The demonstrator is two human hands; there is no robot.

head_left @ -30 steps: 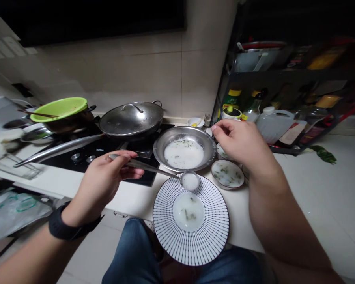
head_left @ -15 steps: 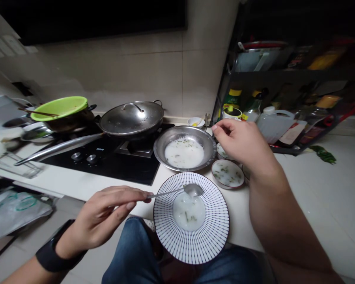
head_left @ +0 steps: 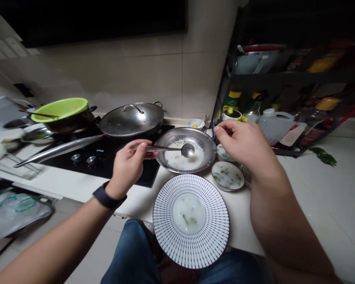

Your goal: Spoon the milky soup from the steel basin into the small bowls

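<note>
My left hand (head_left: 130,161) is closed around the handle of a metal soup spoon (head_left: 188,150), whose bowl hangs over the steel basin (head_left: 208,156). White liquid (head_left: 179,159) with green bits lies in that basin. My right hand (head_left: 239,140) is pinched by the basin's upper right rim; whether anything is between its fingers I cannot make out. Nearest me, a striped plate (head_left: 168,232) holds a shallow pool of the same cloudy liquid. Small bowls of it, one fully visible (head_left: 227,175), sit under and beside my right forearm.
A lidded wok (head_left: 130,120) stands on the black stove (head_left: 103,163), its long handle reaching left. Farther left, a green basin (head_left: 60,108) rests on a dark pot. A small white bowl (head_left: 196,124) is behind the steel basin. Bottles and a jug (head_left: 273,126) fill the right rack.
My left hand has carried the spoon up and away from the striped plate to over the steel basin. My right hand has stayed almost still.
</note>
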